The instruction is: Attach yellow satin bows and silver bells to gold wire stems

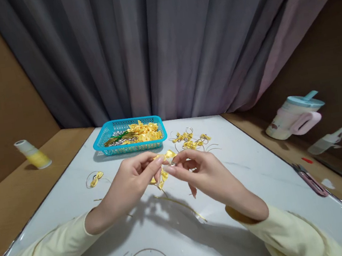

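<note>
My left hand (pixel 135 177) pinches a yellow satin ribbon bow (pixel 170 154) at its left side, above the middle of the table. From the other side my right hand (pixel 207 174) closes thumb and fingertips on a small shiny silver piece (pixel 172 163), possibly a bell or bead, right against the bow. Fingers cover part of both. Below the fingertips lie more yellow bows (pixel 163 180), partly hidden. A gold-coloured wire (pixel 186 207) runs along the table beneath my hands.
Behind my hands a blue basket (pixel 130 149) holds yellow bows, silver pieces and gold ties. Finished-looking bows with wires (pixel 190 144) lie at right, one bow (pixel 96 179) at left. A curved wire (pixel 158 251) lies in front. Thread spool, cup (pixel 282 121) and pink-handled cutter (pixel 311 180) flank the table.
</note>
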`<state>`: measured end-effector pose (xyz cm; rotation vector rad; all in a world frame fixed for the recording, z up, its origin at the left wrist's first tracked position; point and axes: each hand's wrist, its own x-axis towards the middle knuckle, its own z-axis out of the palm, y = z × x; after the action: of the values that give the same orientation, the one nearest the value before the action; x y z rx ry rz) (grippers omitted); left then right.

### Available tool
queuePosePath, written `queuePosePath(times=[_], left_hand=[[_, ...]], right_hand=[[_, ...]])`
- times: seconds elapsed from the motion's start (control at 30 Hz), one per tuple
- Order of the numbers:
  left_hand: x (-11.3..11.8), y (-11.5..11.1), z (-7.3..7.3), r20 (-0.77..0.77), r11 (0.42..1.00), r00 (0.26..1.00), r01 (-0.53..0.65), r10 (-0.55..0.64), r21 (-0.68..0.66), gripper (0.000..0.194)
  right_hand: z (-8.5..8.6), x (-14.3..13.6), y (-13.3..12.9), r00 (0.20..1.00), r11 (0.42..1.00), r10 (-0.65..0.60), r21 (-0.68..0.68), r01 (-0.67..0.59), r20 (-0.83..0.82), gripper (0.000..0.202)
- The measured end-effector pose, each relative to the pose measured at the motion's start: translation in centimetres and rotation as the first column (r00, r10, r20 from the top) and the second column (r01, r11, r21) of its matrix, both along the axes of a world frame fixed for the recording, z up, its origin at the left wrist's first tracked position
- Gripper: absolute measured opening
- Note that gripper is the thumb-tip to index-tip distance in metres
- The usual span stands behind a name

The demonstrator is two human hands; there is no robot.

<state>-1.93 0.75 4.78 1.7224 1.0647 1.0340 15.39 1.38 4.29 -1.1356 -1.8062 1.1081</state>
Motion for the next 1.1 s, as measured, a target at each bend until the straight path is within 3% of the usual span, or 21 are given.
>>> queuePosePath(times=[0.07, 0.13, 0.2, 0.27, 0.3, 0.33, 0.4, 0.47, 0.5, 0.53, 0.6, 0.7, 0.77, 0.83, 1.0, 1.1], left_hand=[[0.1, -0.1, 0.0, 0.003, 1.000, 1.000, -0.007, 0.007, -0.017, 0.033], [0.1, -0.1, 0.1, 0.000, 1.000, 1.000, -0.014, 0.014, -0.027, 0.033], [0.2, -0.1, 0.1, -0.016, 1.000, 1.000, -0.016, 0.016, -0.020, 0.034], [0.2, -0.1, 0.2, -0.039, 1.000, 0.999, -0.022, 0.022, -0.003, 0.034], [0.1, -0.1, 0.1, -0.049, 1.000, 0.998, -0.027, 0.027, 0.008, 0.034], [0.1, -0.1, 0.1, -0.056, 0.999, 0.998, -0.031, 0.032, 0.020, 0.033], [0.0, 0.0, -0.1, -0.074, 0.997, 0.996, -0.045, 0.050, 0.059, 0.032], [-0.1, 0.0, -0.4, -0.111, 0.992, 0.991, -0.061, 0.074, 0.113, 0.029], [-0.1, 0.0, -0.6, -0.136, 0.986, 0.986, -0.071, 0.092, 0.152, 0.026], [-0.1, 0.0, -0.8, -0.160, 0.976, 0.981, -0.078, 0.112, 0.205, 0.024], [-0.2, 0.0, -1.2, -0.192, 0.939, 0.970, -0.078, 0.148, 0.334, 0.018], [-0.2, 0.0, -1.3, -0.195, 0.902, 0.966, -0.070, 0.167, 0.427, 0.015], [-0.1, -0.1, -1.1, -0.181, 0.934, 0.974, -0.069, 0.140, 0.352, 0.017], [0.0, 0.0, -0.8, -0.142, 0.967, 0.984, -0.068, 0.105, 0.246, 0.021], [0.1, 0.1, -0.1, -0.019, 0.992, 0.997, -0.066, 0.068, 0.108, 0.028], [0.1, 0.0, -0.1, 0.017, 0.996, 0.999, -0.046, 0.045, 0.076, 0.026]], right_hand=[[-0.6, -0.1, -0.2, 0.986, 0.932, -0.137, 0.351, 0.095, 0.097, 0.024], [-1.2, -0.2, -0.3, 0.964, 0.790, -0.222, 0.607, 0.090, 0.146, 0.019], [-1.6, -0.2, -0.4, 0.952, 0.688, -0.245, 0.725, 0.039, 0.182, 0.013], [-1.6, -0.2, -0.4, 0.949, 0.660, -0.237, 0.751, -0.001, 0.209, 0.010], [-1.5, -0.3, -0.4, 0.951, 0.674, -0.225, 0.739, -0.006, 0.213, 0.010], [-1.3, -0.3, -0.5, 0.956, 0.709, -0.206, 0.706, -0.001, 0.209, 0.012], [-0.7, -0.2, -0.5, 0.975, 0.837, -0.133, 0.546, 0.015, 0.177, 0.016], [0.0, -0.1, -0.4, 0.996, 0.969, -0.026, 0.248, 0.002, 0.091, 0.023], [0.4, 0.0, -0.4, 0.999, 0.997, 0.028, 0.072, -0.029, 0.019, 0.027], [0.7, 0.1, -0.2, 0.995, 0.992, 0.077, -0.092, -0.083, -0.068, 0.031], [1.1, 0.4, 0.1, 0.954, 0.913, 0.153, -0.331, -0.237, -0.258, 0.033], [1.3, 0.6, 0.6, 0.863, 0.750, 0.213, -0.490, -0.444, -0.457, 0.027], [1.1, 0.7, 0.9, 0.832, 0.682, 0.213, -0.531, -0.502, -0.512, 0.025], [0.8, 0.9, 1.2, 0.828, 0.670, 0.190, -0.547, -0.502, -0.528, 0.025], [-0.6, 1.7, 2.9, 0.836, 0.710, 0.140, -0.534, -0.458, -0.531, 0.027], [-1.5, 2.1, 4.2, 0.836, 0.720, 0.072, -0.552, -0.420, -0.543, 0.013]])
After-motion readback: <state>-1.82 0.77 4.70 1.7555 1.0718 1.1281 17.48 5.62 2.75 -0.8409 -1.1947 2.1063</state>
